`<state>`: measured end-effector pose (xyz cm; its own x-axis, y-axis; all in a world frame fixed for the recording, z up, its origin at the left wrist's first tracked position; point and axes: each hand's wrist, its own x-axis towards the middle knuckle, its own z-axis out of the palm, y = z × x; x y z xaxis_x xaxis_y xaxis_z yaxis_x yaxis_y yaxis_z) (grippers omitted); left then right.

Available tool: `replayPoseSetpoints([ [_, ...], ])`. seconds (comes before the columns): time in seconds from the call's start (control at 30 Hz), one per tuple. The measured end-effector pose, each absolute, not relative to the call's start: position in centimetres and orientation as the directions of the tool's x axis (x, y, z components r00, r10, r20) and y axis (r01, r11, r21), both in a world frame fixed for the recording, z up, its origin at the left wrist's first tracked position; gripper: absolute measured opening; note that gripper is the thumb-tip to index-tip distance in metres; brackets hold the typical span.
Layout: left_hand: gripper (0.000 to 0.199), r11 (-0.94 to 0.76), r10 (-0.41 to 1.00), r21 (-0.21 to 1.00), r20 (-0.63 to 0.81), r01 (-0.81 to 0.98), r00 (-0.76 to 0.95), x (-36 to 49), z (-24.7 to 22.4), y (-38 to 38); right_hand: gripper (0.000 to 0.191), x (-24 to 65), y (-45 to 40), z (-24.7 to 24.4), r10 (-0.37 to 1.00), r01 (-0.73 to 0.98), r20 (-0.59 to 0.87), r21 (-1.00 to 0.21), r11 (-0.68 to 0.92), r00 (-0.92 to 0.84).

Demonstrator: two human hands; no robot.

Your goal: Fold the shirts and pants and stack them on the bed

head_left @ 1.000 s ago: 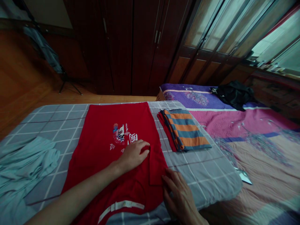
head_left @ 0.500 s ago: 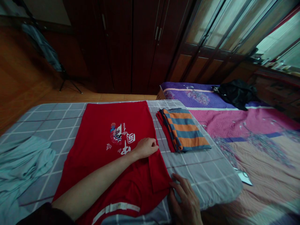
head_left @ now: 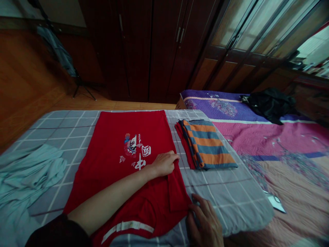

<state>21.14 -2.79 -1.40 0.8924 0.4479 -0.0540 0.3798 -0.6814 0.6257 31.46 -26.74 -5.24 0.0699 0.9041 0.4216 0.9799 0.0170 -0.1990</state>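
Note:
A red T-shirt (head_left: pixel 108 154) with a white and coloured print lies spread on a grey checked cover. My left hand (head_left: pixel 166 163) reaches across it, fingers closed on its right edge near the sleeve. Lower down, my right hand (head_left: pixel 204 219) is at the sleeve's outer corner, its thumb and forefinger close to the fabric; whether they pinch it is hard to make out. To the right of the shirt sits a folded stack (head_left: pixel 209 144) with an orange and blue striped garment on top.
Crumpled light-green cloth (head_left: pixel 31 175) lies at the left of the grey cover (head_left: pixel 231 192). Beyond on the right, a bed (head_left: pixel 259 133) holds a black garment (head_left: pixel 269 103). Dark wardrobes (head_left: pixel 164 51) and a tripod stand (head_left: pixel 82 85) are behind.
The whole view has shifted, so things appear slightly farther right. My left hand's fingertips stick out a little more at the shirt's edge. The shirt lies almost the same.

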Motion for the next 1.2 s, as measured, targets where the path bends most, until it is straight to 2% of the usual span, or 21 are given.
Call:
replayPoseSetpoints([
  [0.13, 0.039, -0.815, 0.39, 0.488, 0.063, 0.312, 0.919, 19.8, -0.2, -3.9, 0.013, 31.5, -26.5, -4.4, 0.914, 0.976, 0.401, -0.215, 0.026, 0.063],
  [0.2, 0.039, -0.899, 0.286, 0.38, 0.136, 0.217, 0.949, 19.4, -0.1, -4.5, 0.017, 31.2, -26.0, -3.9, 0.902, 0.973, 0.43, -0.221, 0.058, 0.044],
  [0.27, 0.038, -0.942, 0.173, 0.31, 0.114, 0.131, 0.978, 19.0, -0.5, -5.2, 0.02, 30.7, -25.1, -3.5, 0.897, 0.966, 0.441, -0.233, 0.112, 0.002],
  [0.33, 0.042, -0.951, 0.138, 0.285, 0.044, 0.12, 0.989, 18.5, -1.3, -5.6, 0.018, 30.3, -24.2, -3.1, 0.913, 0.951, 0.407, -0.267, 0.157, -0.037],
  [0.43, 0.055, -0.94, 0.198, 0.289, 0.023, 0.183, 0.98, 17.5, -2.3, -5.8, 0.016, 30.0, -22.8, -2.5, 0.929, 0.929, 0.366, -0.317, 0.188, -0.063],
  [0.53, 0.065, -0.924, 0.201, 0.338, 0.033, 0.178, 0.979, 16.3, -2.7, -5.7, 0.021, 30.0, -21.3, -2.2, 0.915, 0.925, 0.389, -0.297, 0.239, -0.112],
  [0.7, 0.06, -0.886, 0.235, 0.407, -0.019, 0.222, 0.972, 15.1, -1.8, -5.9, 0.021, 30.0, -19.1, -2.2, 0.929, 0.923, 0.318, -0.266, 0.278, -0.188],
  [0.8, 0.06, -0.871, 0.287, 0.413, -0.008, 0.264, 0.958, 13.3, -1.0, -5.8, 0.017, 30.2, -18.5, -2.8, 0.915, 0.923, 0.354, -0.252, 0.292, -0.192],
  [0.83, 0.061, -0.867, 0.309, 0.41, -0.002, 0.283, 0.951, 12.3, -0.8, -5.6, 0.021, 30.3, -18.4, -3.2, 0.906, 0.925, 0.371, -0.23, 0.301, -0.203],
  [0.9, 0.065, -0.851, 0.38, 0.388, -0.012, 0.354, 0.925, 9.8, -0.9, -5.1, 0.042, 30.5, -18.6, -4.1, 0.893, 0.93, 0.368, -0.156, 0.332, -0.257],
  [1.0, 0.071, -0.803, 0.485, 0.342, -0.102, 0.489, 0.868, 6.3, -1.5, -4.7, 0.068, 30.5, -19.0, -5.2, 0.894, 0.924, 0.292, -0.077, 0.375, -0.339],
  [1.1, 0.074, -0.808, 0.451, 0.365, -0.123, 0.463, 0.884, 4.4, -2.1, -5.5, 0.073, 30.5, -18.8, -5.4, 0.899, 0.913, 0.239, -0.094, 0.397, -0.366],
  [1.2, 0.068, -0.849, 0.338, 0.421, -0.036, 0.321, 0.941, 5.0, -1.9, -7.0, 0.065, 30.9, -17.0, -4.5, 0.903, 0.898, 0.22, -0.165, 0.408, -0.369],
])
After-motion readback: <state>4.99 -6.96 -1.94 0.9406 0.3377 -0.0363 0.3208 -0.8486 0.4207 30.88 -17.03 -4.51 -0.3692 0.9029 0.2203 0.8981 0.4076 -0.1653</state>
